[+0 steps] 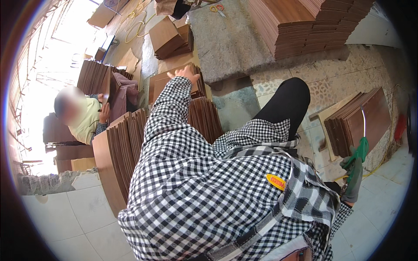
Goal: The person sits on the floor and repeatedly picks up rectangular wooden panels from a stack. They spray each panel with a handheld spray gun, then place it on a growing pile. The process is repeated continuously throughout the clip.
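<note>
My left hand (185, 75) reaches forward with fingers apart, at the top of a stack of brown wood panels (157, 87); whether it touches the top panel I cannot tell. My right hand (352, 178), in a grey glove, grips a green air blow gun (359, 152) with a long thin metal nozzle. The nozzle lies across the view of another panel stack (376, 113) at the right. Upright rows of panels (114, 161) stand beside my left arm.
A co-worker (82, 117) at the left handles panels. Tall panel stacks (305, 32) stand at back right on a grey mat (217, 43). A smaller stack (167, 35), orange-handled scissors (215, 8) and yellow hose (135, 21) lie toward the back. Broken edging (35, 185) borders the tiled floor.
</note>
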`<state>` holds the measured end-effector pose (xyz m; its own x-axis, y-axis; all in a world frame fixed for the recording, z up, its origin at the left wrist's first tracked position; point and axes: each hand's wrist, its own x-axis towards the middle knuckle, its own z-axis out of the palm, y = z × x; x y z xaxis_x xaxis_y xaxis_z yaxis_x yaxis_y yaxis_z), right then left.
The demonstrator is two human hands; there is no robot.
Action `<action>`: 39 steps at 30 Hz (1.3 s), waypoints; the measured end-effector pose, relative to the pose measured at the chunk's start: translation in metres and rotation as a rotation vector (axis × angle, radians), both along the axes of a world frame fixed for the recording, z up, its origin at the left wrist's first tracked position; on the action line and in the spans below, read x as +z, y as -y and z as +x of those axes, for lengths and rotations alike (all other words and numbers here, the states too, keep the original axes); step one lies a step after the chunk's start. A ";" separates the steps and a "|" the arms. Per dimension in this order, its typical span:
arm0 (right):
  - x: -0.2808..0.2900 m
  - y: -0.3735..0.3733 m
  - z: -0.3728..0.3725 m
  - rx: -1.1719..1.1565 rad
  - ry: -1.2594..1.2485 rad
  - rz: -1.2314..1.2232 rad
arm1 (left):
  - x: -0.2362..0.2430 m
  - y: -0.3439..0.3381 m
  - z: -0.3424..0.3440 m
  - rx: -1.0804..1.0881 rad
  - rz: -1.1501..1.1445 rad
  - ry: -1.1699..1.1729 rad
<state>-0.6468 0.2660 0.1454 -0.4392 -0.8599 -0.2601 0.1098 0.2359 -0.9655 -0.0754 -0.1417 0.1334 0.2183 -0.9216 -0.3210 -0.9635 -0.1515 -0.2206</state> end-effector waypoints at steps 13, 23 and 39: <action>-0.007 -0.033 0.003 -0.135 0.022 -0.066 | -0.012 -0.058 0.056 -0.200 0.114 -0.189; 0.003 -0.058 -0.006 -0.205 0.041 -0.024 | -0.063 -0.090 0.073 -0.710 -0.252 -0.108; 0.002 -0.099 0.062 -0.065 -0.164 0.155 | -0.092 -0.155 -0.015 -1.414 0.127 -0.057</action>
<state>-0.5853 0.3653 0.1479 -0.5393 -0.7840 -0.3075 -0.0255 0.3802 -0.9245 -0.0907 0.0134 0.0419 -0.8641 -0.3141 -0.3932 -0.2923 0.9493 -0.1160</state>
